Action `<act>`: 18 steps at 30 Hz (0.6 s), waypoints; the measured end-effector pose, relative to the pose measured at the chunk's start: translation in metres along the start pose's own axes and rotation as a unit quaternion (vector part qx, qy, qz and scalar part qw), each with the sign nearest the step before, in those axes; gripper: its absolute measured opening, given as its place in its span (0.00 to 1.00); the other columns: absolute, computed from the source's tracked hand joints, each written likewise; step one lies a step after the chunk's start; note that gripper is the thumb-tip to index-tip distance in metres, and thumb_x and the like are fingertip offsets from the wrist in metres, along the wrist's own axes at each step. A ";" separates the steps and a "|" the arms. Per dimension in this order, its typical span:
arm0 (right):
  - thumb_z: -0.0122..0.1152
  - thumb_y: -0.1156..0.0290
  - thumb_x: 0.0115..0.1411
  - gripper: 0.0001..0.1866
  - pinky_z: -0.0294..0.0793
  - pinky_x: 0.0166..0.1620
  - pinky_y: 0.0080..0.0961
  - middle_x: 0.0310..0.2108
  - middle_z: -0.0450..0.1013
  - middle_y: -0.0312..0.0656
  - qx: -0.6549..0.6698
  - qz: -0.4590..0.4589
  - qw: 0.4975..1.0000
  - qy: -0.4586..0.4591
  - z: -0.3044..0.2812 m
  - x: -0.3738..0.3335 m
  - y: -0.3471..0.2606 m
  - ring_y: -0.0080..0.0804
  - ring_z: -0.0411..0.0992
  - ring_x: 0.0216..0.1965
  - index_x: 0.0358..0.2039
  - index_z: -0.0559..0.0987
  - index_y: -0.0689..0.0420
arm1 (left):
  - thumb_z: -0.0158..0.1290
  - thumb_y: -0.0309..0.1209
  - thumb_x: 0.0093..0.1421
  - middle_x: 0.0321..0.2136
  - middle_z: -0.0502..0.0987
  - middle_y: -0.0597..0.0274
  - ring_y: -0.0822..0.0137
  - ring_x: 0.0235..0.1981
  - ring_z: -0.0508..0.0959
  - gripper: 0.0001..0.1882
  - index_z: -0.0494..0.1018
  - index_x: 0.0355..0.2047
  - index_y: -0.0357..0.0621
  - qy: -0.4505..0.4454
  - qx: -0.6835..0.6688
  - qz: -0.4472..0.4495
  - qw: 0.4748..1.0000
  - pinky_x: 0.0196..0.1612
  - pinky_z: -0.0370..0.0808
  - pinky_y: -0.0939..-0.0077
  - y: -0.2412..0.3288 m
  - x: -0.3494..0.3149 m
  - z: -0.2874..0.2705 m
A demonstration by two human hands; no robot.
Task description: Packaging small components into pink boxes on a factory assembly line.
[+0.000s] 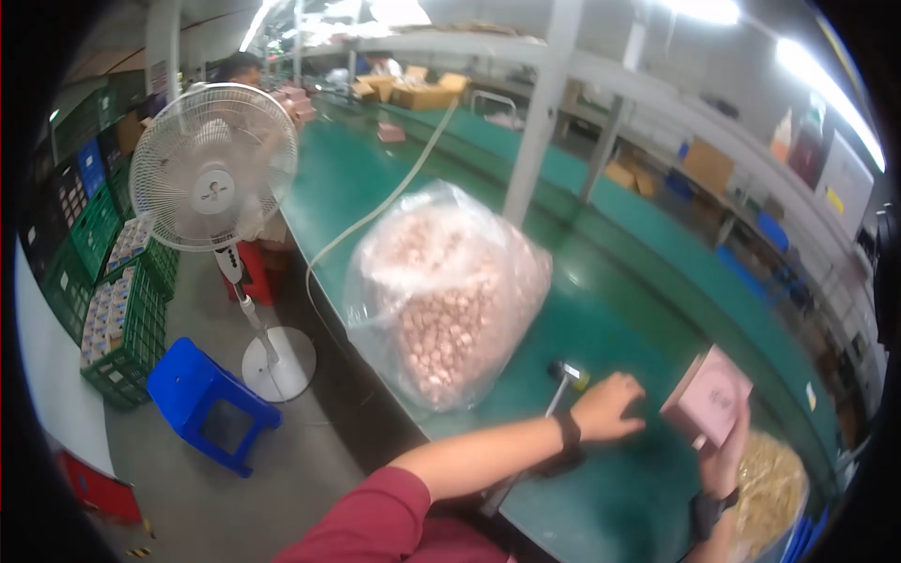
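My right hand (pixel 725 462), with a dark band at its wrist, grips a pink square box (pixel 710 394) with a small dark mark on its face. The box is held tilted above the green worktable (pixel 615 511). To its left, my left hand (pixel 608 409) hovers over the table with nothing visible in it, its fingers bent and apart. Just beyond that wrist is a metal rod with a black head (pixel 569 372), partly hidden by my forearm. A large clear plastic bag (pixel 446 300) full of small pinkish, shiny pieces stands further left.
A container of yellowish pieces (pixel 770 488) sits right of my right wrist. A white post (pixel 544 113) rises behind the bag, and a pale cable (pixel 394 192) crosses the table. Left of the table are a standing fan (pixel 214 192), a blue stool (pixel 202 399) and green crates (pixel 127 328).
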State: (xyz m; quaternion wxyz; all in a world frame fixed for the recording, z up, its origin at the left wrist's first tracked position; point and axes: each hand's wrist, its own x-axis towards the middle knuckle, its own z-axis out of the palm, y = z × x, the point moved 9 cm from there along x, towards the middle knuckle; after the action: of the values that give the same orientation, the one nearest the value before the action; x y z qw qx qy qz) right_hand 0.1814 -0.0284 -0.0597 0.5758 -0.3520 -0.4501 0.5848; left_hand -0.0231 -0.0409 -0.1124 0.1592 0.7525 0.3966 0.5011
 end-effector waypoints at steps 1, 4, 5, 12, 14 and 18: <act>0.42 0.49 0.65 0.25 0.72 0.49 0.30 0.49 0.72 0.38 -0.014 -0.020 1.000 0.004 -0.006 0.005 -0.018 0.31 0.72 0.48 0.52 0.71 0.55 | 0.61 0.39 0.48 0.41 0.72 0.49 0.50 0.45 0.70 0.24 0.72 0.41 0.36 -0.005 0.002 0.002 1.000 0.50 0.68 0.62 0.000 0.003 0.000; 0.46 0.55 0.66 0.24 0.75 0.47 0.28 0.51 0.70 0.40 -0.049 -0.036 0.997 -0.045 0.002 -0.006 -0.067 0.31 0.72 0.49 0.56 0.67 0.57 | 0.61 0.38 0.48 0.40 0.73 0.48 0.50 0.44 0.71 0.22 0.72 0.41 0.37 -0.004 0.022 0.034 0.999 0.49 0.69 0.61 0.006 0.007 -0.001; 0.47 0.58 0.66 0.24 0.76 0.46 0.29 0.52 0.70 0.41 -0.051 -0.066 0.996 -0.021 0.002 -0.011 -0.083 0.32 0.72 0.49 0.57 0.65 0.58 | 0.61 0.37 0.48 0.39 0.74 0.48 0.49 0.43 0.72 0.22 0.73 0.40 0.38 -0.001 0.029 0.029 0.999 0.49 0.68 0.60 0.002 0.005 -0.005; 0.64 0.65 0.55 0.32 0.68 0.51 0.24 0.49 0.71 0.45 -0.508 -0.281 0.814 0.013 -0.011 -0.122 -0.182 0.32 0.71 0.48 0.57 0.65 0.65 | 0.61 0.31 0.50 0.40 0.77 0.53 0.58 0.43 0.77 0.17 0.75 0.40 0.39 -0.080 0.080 0.040 0.993 0.45 0.72 0.70 -0.014 0.009 0.020; 0.65 0.68 0.54 0.32 0.67 0.52 0.23 0.49 0.71 0.44 -0.609 -0.239 0.751 0.086 -0.054 -0.175 -0.201 0.28 0.69 0.49 0.57 0.65 0.64 | 0.61 0.31 0.52 0.41 0.77 0.55 0.59 0.42 0.76 0.17 0.75 0.41 0.39 -0.115 0.077 0.033 0.990 0.45 0.72 0.70 -0.008 0.012 0.030; 0.71 0.64 0.49 0.34 0.70 0.42 0.27 0.37 0.71 0.51 -0.746 -0.503 0.435 -0.040 -0.085 -0.335 -0.223 0.39 0.71 0.36 0.51 0.66 0.66 | 0.57 0.31 0.58 0.45 0.75 0.57 0.66 0.46 0.74 0.18 0.73 0.47 0.35 -0.158 0.039 -0.051 0.985 0.47 0.71 0.74 -0.031 0.010 0.020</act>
State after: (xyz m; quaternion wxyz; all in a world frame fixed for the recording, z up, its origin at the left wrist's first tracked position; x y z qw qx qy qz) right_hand 0.3699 -0.3648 0.0823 0.2633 -0.3329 -0.8322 -0.3569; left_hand -0.0172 -0.0105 -0.1345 0.2157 0.8069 0.4233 0.3510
